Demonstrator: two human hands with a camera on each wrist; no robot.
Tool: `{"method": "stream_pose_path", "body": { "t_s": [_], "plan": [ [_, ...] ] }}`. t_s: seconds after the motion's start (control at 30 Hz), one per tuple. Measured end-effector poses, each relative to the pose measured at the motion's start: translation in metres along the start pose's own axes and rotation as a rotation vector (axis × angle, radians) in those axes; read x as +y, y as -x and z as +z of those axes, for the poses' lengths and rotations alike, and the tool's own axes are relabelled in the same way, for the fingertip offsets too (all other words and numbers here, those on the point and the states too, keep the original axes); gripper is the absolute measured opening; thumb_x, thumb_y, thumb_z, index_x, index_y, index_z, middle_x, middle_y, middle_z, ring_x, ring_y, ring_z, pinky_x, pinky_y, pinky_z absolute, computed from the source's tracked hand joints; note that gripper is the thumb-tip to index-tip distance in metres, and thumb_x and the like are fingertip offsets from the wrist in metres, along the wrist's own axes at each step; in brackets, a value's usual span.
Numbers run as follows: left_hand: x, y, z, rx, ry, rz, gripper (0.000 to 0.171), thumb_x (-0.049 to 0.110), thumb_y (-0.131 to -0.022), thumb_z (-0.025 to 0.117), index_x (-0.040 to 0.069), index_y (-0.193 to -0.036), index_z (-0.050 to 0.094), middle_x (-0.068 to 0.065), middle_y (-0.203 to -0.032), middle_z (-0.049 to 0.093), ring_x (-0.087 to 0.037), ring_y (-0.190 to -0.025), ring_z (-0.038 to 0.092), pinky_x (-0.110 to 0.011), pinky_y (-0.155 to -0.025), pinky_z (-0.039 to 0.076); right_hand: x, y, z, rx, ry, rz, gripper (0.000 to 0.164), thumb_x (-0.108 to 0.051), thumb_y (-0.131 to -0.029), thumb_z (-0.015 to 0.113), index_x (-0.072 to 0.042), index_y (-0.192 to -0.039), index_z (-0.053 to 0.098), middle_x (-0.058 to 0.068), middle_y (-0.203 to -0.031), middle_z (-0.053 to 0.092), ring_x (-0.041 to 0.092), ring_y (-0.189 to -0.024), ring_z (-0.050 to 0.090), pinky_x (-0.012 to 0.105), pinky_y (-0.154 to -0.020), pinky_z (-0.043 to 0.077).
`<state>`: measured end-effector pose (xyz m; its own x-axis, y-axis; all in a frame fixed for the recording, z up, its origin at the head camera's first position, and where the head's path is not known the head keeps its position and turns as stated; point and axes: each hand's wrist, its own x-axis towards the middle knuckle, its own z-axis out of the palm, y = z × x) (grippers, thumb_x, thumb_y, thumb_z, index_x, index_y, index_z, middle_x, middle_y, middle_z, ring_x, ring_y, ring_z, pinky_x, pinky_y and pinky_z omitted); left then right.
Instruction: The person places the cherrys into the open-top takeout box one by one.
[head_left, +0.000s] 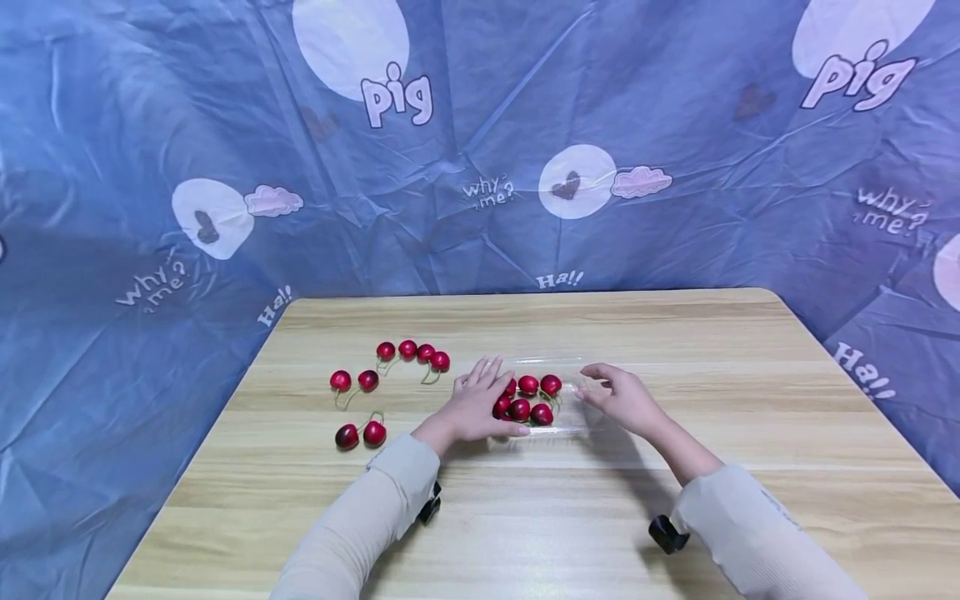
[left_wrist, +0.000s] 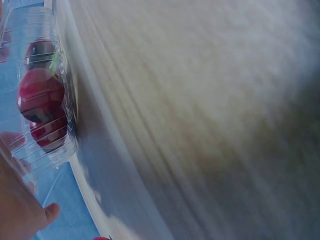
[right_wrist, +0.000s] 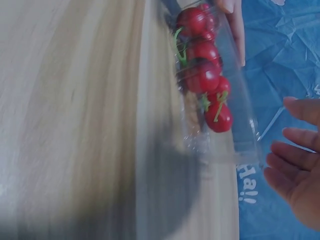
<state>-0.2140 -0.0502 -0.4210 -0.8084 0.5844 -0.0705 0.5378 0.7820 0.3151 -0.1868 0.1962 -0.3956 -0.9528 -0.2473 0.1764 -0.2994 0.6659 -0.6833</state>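
A clear plastic box (head_left: 572,423) lies on the table with several dark red cherries (head_left: 528,385) inside, some with green stems. My left hand (head_left: 480,407) rests at its left end, fingers stretched toward the far rim and thumb along the near side, covering part of the fruit. In the left wrist view the box wall (left_wrist: 35,20) and cherries (left_wrist: 41,96) stand beside that hand. At the opposite end is my right hand (head_left: 621,402), its fingers loosely bent close to the rim. The right wrist view has these fingers (right_wrist: 295,156) apart from the box (right_wrist: 245,137).
Left of the box, paired cherries with joined stems lie on the wooden table (head_left: 480,517): a pair (head_left: 362,435) nearest me, another (head_left: 354,381) behind it, and several more (head_left: 412,350) farther back. A blue printed cloth (head_left: 480,242) hangs behind the table.
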Motion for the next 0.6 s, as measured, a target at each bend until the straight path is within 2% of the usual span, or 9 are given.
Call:
{"method": "stream_pose_path", "body": {
  "t_s": [0.17,0.27,0.4,0.6],
  "plan": [
    [-0.001,-0.002,0.001,0.0,-0.014,0.01,0.098,0.074,-0.066,0.042,0.014,-0.139,0.017,-0.007,-0.144,-0.005,-0.028,-0.129,-0.006,-0.051,-0.098,0.011,0.009,0.001,0.003,-0.005,0.081,-0.069,0.055,-0.014,-0.073,0.068,0.009,-0.118,0.044,0.027,-0.12,0.043,0.04,-0.104,0.042,0.05,-0.089,0.03],
    [-0.001,-0.002,0.001,-0.004,-0.014,0.01,0.098,0.074,-0.066,0.043,0.014,-0.139,0.016,-0.006,-0.143,-0.006,-0.028,-0.129,-0.006,-0.051,-0.098,0.011,0.014,0.002,0.006,-0.038,0.107,-0.097,0.068,-0.02,-0.071,0.07,0.009,-0.123,0.038,0.027,-0.128,0.033,0.042,-0.118,0.025,0.053,-0.095,0.019],
    [-0.001,-0.002,0.001,-0.012,-0.011,0.007,0.099,0.074,-0.065,0.043,0.014,-0.139,0.016,-0.006,-0.143,-0.007,-0.027,-0.129,-0.007,-0.051,-0.098,0.01,0.019,0.003,0.008,-0.084,0.141,-0.113,0.082,-0.032,-0.069,0.071,0.007,-0.129,0.031,0.027,-0.135,0.021,0.043,-0.122,0.014,0.056,-0.096,0.01],
    [0.0,-0.002,-0.001,-0.024,-0.019,0.003,0.099,0.073,-0.065,0.044,0.014,-0.139,0.016,-0.006,-0.143,-0.006,-0.028,-0.129,-0.006,-0.051,-0.098,0.009,0.022,0.006,0.011,-0.13,0.175,-0.103,0.092,-0.042,-0.067,0.069,0.008,-0.131,0.026,0.027,-0.138,0.012,0.043,-0.124,0.008,0.055,-0.097,0.005]
  ]
}}
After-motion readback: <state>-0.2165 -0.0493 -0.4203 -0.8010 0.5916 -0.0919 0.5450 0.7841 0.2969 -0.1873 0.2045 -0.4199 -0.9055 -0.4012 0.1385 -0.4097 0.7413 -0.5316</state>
